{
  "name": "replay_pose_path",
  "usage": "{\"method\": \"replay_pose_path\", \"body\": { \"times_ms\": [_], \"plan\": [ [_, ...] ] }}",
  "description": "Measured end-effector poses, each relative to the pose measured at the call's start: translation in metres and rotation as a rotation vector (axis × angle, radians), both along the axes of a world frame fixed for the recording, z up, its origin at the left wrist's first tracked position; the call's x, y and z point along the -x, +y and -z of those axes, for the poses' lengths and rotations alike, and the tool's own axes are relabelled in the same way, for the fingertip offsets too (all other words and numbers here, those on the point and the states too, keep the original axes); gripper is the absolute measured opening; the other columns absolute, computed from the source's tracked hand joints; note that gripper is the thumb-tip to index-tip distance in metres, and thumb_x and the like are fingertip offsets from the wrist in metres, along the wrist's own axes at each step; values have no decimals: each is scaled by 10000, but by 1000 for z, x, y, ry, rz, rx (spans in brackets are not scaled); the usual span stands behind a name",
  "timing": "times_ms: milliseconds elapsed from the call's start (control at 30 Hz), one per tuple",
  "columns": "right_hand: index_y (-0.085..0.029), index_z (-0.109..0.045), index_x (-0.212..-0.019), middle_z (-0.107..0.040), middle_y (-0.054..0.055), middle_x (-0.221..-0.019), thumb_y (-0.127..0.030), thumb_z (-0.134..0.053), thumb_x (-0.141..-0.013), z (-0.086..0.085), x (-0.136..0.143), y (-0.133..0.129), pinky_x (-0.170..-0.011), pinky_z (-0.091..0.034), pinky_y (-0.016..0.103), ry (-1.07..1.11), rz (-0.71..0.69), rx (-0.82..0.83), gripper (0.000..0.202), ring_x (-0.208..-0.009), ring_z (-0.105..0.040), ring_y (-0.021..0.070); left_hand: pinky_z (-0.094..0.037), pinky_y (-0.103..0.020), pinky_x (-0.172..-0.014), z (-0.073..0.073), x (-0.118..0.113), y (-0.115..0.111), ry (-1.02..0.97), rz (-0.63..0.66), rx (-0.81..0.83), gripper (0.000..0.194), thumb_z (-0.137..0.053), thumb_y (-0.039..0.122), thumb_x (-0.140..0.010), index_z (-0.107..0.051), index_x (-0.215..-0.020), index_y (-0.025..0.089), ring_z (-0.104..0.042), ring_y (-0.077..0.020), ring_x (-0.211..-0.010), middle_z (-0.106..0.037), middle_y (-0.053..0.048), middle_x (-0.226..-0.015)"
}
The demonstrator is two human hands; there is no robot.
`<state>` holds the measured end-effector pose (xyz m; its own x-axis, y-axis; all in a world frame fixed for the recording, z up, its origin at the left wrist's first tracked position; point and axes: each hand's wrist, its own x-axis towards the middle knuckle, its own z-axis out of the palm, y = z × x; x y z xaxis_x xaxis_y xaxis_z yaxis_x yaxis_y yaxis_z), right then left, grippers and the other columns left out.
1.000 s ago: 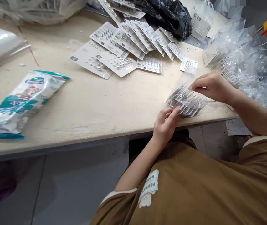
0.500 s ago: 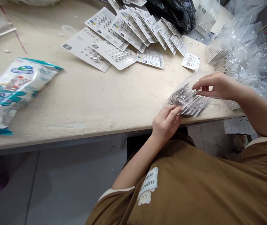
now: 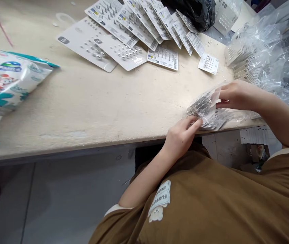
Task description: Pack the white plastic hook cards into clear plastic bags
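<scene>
A clear plastic bag (image 3: 214, 117) with a stack of earring cards (image 3: 199, 105) in it lies at the table's front edge. My left hand (image 3: 181, 135) pinches the near left corner of this bag, thumb and forefinger closed on it. From the right, my right hand (image 3: 237, 96) grips the upper side of the bag with bent fingers; its fingertips are partly hidden by the plastic. A small earring card (image 3: 208, 63) lies flat just beyond the bag.
Overlapping cards of stud earrings (image 3: 124, 51) fan across the back of the table (image 3: 108, 108). A black plastic bag (image 3: 201, 15) stands behind them. Clear bags of cards (image 3: 263, 57) are heaped at the right. A white and teal packet (image 3: 9, 81) lies at the left.
My right hand has moved slightly right and down, its fingers now further behind the plastic. My left hand stays at the bag's corner. The camera view has shifted a little.
</scene>
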<state>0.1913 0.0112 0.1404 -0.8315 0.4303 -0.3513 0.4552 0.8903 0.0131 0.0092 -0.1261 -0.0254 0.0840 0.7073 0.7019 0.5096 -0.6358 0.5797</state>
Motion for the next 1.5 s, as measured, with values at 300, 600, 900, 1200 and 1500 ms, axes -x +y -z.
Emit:
{"method": "replay_pose_path", "body": {
  "times_ms": [300, 600, 900, 1200, 1500],
  "plan": [
    [-247, -697, -923, -703, 28, -791, -397, -472, -1012, 6, -3, -17, -639, -433, 295, 180, 144, -39, 285, -695, -606, 148, -551, -202, -772, -3, 3, -3, -111, -30, 42, 291, -512, 74, -971, -609, -1221, 187, -706, -137, -897, -732, -81, -1061],
    [-247, -717, -927, -658, 25, -722, -394, -404, -1021, 5, 5, -11, -642, -436, 292, 94, 44, 54, 358, -679, -602, 146, -599, -253, -832, 9, 3, -8, -169, -91, -117, 461, -672, 81, -893, -595, -1339, 167, -732, -175, -935, -747, -102, -1065],
    [-244, -727, -854, -745, 27, -790, -380, -476, -1011, 10, 6, -13, -681, -533, 317, 156, 27, 77, 326, -745, -689, 166, -622, -250, -748, 23, 6, -11, -210, -137, -191, 397, -701, 106, -880, -658, -1265, 193, -758, -184, -873, -771, -82, -998],
    [-269, -753, -1147, -769, 57, -1131, -372, -673, -933, -26, -5, -29, -813, -607, 326, 461, 279, 345, 251, -931, -735, 178, -654, -317, -820, 22, 2, -4, -216, -165, -82, 155, -695, 189, -898, -674, -1051, 194, -662, -251, -1214, -631, -133, -1361],
    [-362, -556, -1332, -651, 140, -1359, -976, -291, -722, 69, -64, -80, -984, -521, 503, 1237, 1033, 46, 905, -1244, -615, 344, -476, -508, -1133, 6, 9, -5, -298, -191, -56, 484, -500, 366, -1019, -424, -1487, 271, -499, -302, -1409, -487, -148, -1514]
  ]
}}
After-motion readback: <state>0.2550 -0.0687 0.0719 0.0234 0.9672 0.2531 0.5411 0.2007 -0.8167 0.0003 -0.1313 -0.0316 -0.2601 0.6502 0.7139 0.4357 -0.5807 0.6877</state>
